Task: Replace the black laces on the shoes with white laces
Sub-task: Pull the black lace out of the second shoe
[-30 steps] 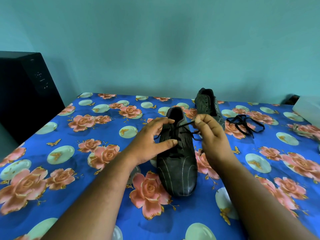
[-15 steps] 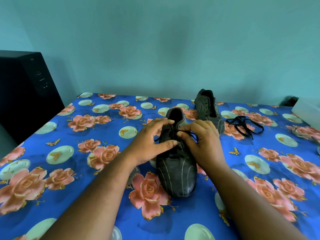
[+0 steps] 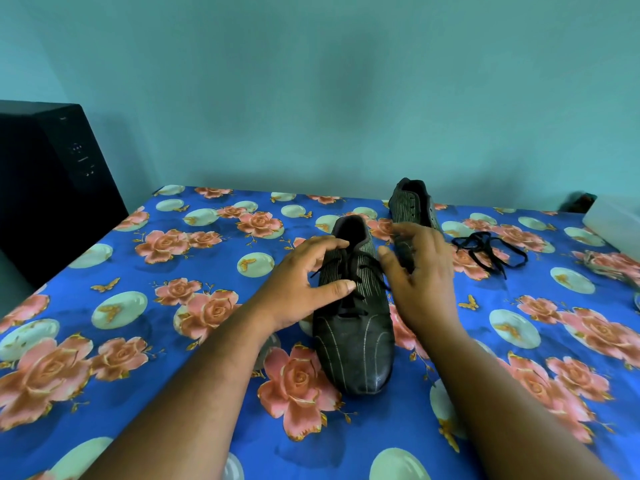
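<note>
Head view: both my hands flank the near shoe (image 3: 353, 327), which is still laced in black.

My left hand (image 3: 304, 285) rests against the shoe's left side, thumb and forefinger spread in a loose curve over the lacing, thumb tip touching the upper; I can't tell whether it pinches the black lace (image 3: 349, 289). My right hand (image 3: 419, 275) hovers just beside the shoe's right side, fingers loosely spread and slightly blurred, holding nothing that I can see. Both forearms reach in from the bottom edge and converge on the shoe, which lies toe toward me on the flowered blue cloth (image 3: 138, 306). The second shoe (image 3: 412, 206) stands behind my right hand, eyelets bare. A loose black lace (image 3: 488, 251) lies in a tangle to its right.
</note>
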The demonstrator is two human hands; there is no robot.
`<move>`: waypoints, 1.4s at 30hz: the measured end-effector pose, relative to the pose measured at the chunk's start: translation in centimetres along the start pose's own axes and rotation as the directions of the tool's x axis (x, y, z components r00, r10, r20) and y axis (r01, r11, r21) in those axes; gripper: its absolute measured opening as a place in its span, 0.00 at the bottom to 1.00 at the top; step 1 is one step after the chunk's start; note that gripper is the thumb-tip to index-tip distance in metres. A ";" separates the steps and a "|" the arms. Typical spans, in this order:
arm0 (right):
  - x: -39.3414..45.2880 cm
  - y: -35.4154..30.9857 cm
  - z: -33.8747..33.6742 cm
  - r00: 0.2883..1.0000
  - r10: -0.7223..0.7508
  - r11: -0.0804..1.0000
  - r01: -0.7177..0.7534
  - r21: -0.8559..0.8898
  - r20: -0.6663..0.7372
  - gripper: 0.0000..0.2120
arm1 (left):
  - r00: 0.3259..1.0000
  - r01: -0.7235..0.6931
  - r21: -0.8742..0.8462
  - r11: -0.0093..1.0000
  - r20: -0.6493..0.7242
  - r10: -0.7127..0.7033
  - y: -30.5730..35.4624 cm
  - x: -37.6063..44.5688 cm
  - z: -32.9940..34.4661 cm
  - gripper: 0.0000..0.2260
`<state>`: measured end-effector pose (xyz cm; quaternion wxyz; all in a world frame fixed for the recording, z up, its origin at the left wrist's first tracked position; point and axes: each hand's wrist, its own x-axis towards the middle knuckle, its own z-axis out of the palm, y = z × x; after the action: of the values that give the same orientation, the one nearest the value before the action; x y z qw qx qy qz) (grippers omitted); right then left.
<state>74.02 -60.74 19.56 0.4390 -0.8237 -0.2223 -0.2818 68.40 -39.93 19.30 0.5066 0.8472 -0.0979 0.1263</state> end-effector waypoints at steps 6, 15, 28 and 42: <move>-0.4 -1.5 0.5 0.984 -0.160 0.968 0.173 -0.181 0.079 0.10 | 0.999 -0.043 -0.012 0.999 0.000 0.043 0.3 0.0 0.0 0.25; 0.0 -1.2 -0.5 0.953 -0.130 0.986 0.096 0.133 0.275 0.06 | 1.000 -0.030 0.015 0.999 -0.002 0.030 -0.5 0.1 0.0 0.25; 1.4 -1.0 -2.9 0.936 0.220 0.727 -0.345 0.594 0.274 0.09 | 1.000 -0.001 0.058 0.998 -0.011 0.001 -0.2 0.0 -0.1 0.27; 0.7 0.4 -0.4 0.966 -0.104 0.993 0.115 -0.035 0.236 0.20 | 0.966 -0.105 0.101 0.989 -0.227 0.126 0.6 0.1 0.5 0.13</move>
<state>74.69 -61.27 19.95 0.3735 -0.8479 -0.3108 -0.2121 68.36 -40.62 19.63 0.4685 0.8409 -0.0814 0.2584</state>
